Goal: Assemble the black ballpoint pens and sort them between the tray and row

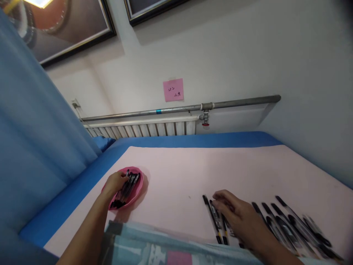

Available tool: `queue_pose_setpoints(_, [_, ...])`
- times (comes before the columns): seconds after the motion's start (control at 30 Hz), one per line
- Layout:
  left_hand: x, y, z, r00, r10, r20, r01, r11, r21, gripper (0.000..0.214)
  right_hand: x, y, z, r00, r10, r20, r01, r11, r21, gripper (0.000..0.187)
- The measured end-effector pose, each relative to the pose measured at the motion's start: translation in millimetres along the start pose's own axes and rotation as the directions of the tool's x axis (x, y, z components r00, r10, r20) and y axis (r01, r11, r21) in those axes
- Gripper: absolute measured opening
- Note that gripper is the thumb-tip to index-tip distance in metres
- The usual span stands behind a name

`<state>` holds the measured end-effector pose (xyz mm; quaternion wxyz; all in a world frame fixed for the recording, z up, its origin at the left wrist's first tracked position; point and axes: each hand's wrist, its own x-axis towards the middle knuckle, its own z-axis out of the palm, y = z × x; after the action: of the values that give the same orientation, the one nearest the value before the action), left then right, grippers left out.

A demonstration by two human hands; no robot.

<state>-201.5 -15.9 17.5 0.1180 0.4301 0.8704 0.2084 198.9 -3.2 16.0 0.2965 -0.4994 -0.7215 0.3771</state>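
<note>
My left hand (pixel 116 183) reaches into a round pink basket (pixel 140 189) on the left. Its fingers are closed on a black pen (pixel 127 173) at the top of the bundle. Several dark pens (pixel 128 191) lie side by side in the basket. On the right, my right hand (pixel 239 217) hovers over a small group of black-capped pens (pixel 211 217), thumb and fingers curved with a gap between them. Part of that group is hidden under the hand. Farther right, several more pens (pixel 289 224) lie spread in a slanted row, slightly blurred.
A pale pink sheet (pixel 171 176) covers a blue surface (pixel 220 140). Blue curtain (pixel 41 129) hangs at the left. Behind are a white radiator (pixel 154 129), a metal pipe (pixel 239 102) with a red valve, and a pink note (pixel 173 90) on the wall. Light-blue patterned cloth (pixel 154 244) lies in front.
</note>
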Motion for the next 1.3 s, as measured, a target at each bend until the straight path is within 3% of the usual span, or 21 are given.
queue_pose_setpoints(0.2, [-12,15,-6.8,0.998,0.055,-0.036,-0.048,0.982,0.181,0.022,2,16,-26,1.0,0.012,-0.025,-0.014,0.997,-0.075,0.022])
queue_pose_setpoints(0.33, [-40,62,-0.6,0.987,0.163,-0.006,-0.159,0.97,0.186,0.029,11,19,-45,0.997,-0.068,-0.046,0.062,0.99,-0.124,0.017])
queue_pose_setpoints(0.4, [-61,96,17.3,0.964,0.255,0.08,-0.265,0.95,0.163,0.032,18,23,-49,0.996,-0.08,-0.044,0.073,0.987,-0.146,0.015])
queue_pose_setpoints(0.43, [-72,114,29.2,0.942,0.287,0.175,-0.31,0.943,0.121,0.031,22,27,-50,0.996,-0.083,-0.045,0.075,0.986,-0.151,0.015])
queue_pose_setpoints(0.5, [-94,147,56.0,0.846,0.373,0.381,-0.41,0.912,0.017,0.028,27,36,-48,0.994,-0.092,-0.063,0.082,0.987,-0.142,0.014])
queue_pose_setpoints(0.57, [-112,172,83.0,0.777,0.423,0.466,-0.463,0.886,-0.031,0.027,28,46,-44,0.993,-0.082,-0.083,0.072,0.99,-0.121,0.014])
queue_pose_setpoints(0.67, [-127,193,115.1,0.732,0.452,0.51,-0.508,0.861,-0.035,0.025,25,58,-40,0.994,-0.056,-0.092,0.044,0.991,-0.125,0.014])
queue_pose_setpoints(0.8, [-129,201,135.7,0.707,0.439,0.554,-0.522,0.853,-0.01,0.022,21,60,-43,0.994,-0.083,-0.069,0.071,0.984,-0.165,0.015])
queue_pose_setpoints(1.03, [-120,192,133.9,0.722,0.309,0.619,-0.357,0.933,-0.049,0.016,16,50,-45,0.998,-0.053,-0.015,0.049,0.979,-0.197,0.013])
queue_pose_setpoints(1.13, [-120,187,128.1,0.722,0.311,0.618,-0.185,0.948,-0.26,0.022,11,45,-32,0.999,-0.016,0.047,0.017,0.999,-0.032,0.014])
queue_pose_setpoints(1.23, [-127,189,122.2,0.699,0.403,0.591,0.085,0.773,-0.628,0.025,8,39,-14,0.987,0.026,0.156,-0.061,0.972,0.225,0.017])
queue_pose_setpoints(1.3, [-133,193,118.8,0.678,0.467,0.568,0.149,0.669,-0.728,0.025,7,37,-6,0.98,0.033,0.195,-0.098,0.937,0.335,0.018])
